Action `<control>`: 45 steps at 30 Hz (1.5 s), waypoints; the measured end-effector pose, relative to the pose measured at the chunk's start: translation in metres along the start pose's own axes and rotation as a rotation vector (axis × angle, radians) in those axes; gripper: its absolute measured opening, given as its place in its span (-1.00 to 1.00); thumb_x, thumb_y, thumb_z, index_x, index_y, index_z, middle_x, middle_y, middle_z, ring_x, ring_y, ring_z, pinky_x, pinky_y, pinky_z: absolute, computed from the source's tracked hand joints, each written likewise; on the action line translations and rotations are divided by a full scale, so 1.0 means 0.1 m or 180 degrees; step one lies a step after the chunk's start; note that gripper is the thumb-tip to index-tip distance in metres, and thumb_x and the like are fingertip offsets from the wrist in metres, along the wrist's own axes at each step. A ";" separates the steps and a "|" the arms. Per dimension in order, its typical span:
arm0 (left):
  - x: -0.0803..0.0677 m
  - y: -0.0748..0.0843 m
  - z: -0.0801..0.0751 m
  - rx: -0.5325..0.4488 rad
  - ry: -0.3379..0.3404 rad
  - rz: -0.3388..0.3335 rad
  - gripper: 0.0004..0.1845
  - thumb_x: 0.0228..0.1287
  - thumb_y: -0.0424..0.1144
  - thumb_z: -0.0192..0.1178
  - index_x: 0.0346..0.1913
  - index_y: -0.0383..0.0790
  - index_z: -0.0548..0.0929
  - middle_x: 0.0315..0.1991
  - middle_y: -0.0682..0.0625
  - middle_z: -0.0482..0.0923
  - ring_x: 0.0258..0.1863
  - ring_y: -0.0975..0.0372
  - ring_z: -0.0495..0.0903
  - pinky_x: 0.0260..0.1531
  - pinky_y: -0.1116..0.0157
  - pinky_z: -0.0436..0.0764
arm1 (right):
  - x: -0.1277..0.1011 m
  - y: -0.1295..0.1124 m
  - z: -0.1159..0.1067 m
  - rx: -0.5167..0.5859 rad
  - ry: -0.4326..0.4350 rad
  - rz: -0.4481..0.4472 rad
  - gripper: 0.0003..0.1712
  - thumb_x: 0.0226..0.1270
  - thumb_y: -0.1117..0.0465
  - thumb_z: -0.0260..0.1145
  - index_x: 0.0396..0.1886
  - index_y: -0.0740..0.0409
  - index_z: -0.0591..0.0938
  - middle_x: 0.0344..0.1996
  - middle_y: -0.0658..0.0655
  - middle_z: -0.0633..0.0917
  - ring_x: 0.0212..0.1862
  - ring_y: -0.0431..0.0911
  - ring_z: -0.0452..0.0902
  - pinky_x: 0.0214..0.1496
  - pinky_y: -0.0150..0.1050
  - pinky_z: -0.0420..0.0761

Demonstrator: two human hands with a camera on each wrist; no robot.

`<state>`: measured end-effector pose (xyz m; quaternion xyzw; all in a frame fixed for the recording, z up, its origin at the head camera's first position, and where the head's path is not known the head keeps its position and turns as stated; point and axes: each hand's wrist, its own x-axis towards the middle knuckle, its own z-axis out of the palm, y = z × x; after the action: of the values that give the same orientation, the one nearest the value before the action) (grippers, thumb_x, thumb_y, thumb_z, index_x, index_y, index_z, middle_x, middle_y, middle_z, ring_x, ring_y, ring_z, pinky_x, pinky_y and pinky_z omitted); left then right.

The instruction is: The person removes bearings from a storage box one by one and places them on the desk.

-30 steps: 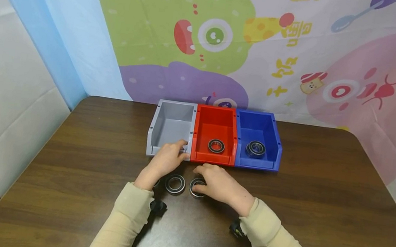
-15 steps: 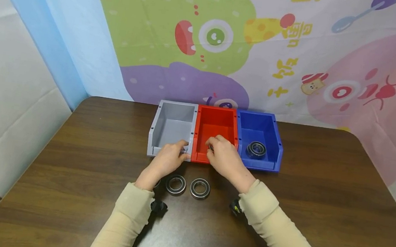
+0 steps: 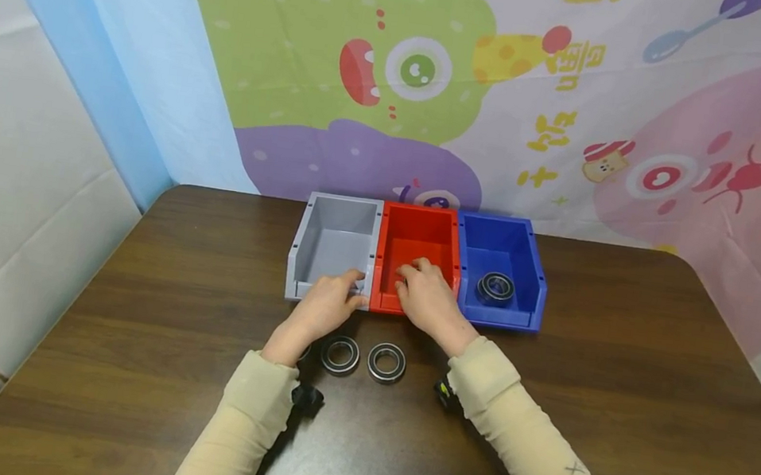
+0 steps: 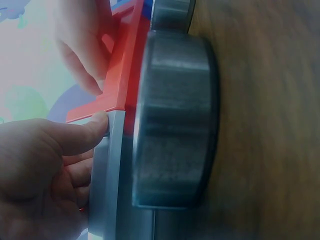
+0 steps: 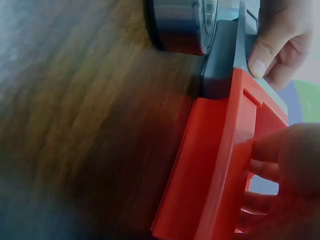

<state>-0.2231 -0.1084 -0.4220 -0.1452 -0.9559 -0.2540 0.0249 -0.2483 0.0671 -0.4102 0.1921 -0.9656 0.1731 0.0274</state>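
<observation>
My right hand [image 3: 428, 302] has moved off the table bearing [image 3: 386, 362] into the red bin [image 3: 418, 236], grasp hidden, maybe fetching its bearing; left hand [image 3: 322, 306] pinches the grey bin [image 3: 337, 225].

Red bin [image 3: 419, 235]: open-topped plastic, upright, middle of a row of three, flanked touching by grey bin [image 3: 335, 235] and a blue one. Right hand [image 3: 425, 298] reaches over its front lip (the contents under the fingers are hidden). Left hand [image 3: 326, 304] grips the grey bin's front edge.
</observation>
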 end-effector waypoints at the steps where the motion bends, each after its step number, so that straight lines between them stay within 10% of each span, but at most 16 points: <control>1: 0.00 0.00 0.00 0.0001 -0.0003 0.0005 -0.57 0.19 -0.14 0.19 0.06 -0.31 0.48 -0.13 -0.22 0.61 -0.15 -0.05 0.59 -0.11 0.07 0.53 | 0.02 0.00 0.00 -0.0006 -0.0022 -0.0005 -0.67 0.31 0.20 0.10 0.01 0.21 0.57 0.02 0.29 0.50 0.03 0.16 0.44 0.15 -0.03 0.41; 45: 0.01 -0.01 0.02 -0.0027 -0.0007 0.0003 -0.57 0.17 -0.14 0.21 0.06 -0.28 0.49 -0.15 -0.21 0.62 -0.18 -0.02 0.60 -0.12 0.08 0.53 | 0.34 0.01 -0.01 -0.0283 -0.0833 0.0571 -0.78 0.18 0.39 0.14 -0.16 0.26 0.55 -0.20 0.23 0.60 -0.06 0.05 0.44 0.03 -0.15 0.47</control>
<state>-0.2243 -0.1084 -0.4241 -0.1460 -0.9548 -0.2580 0.0234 -0.2803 0.0563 -0.4060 0.1247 -0.9809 0.1054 -0.1057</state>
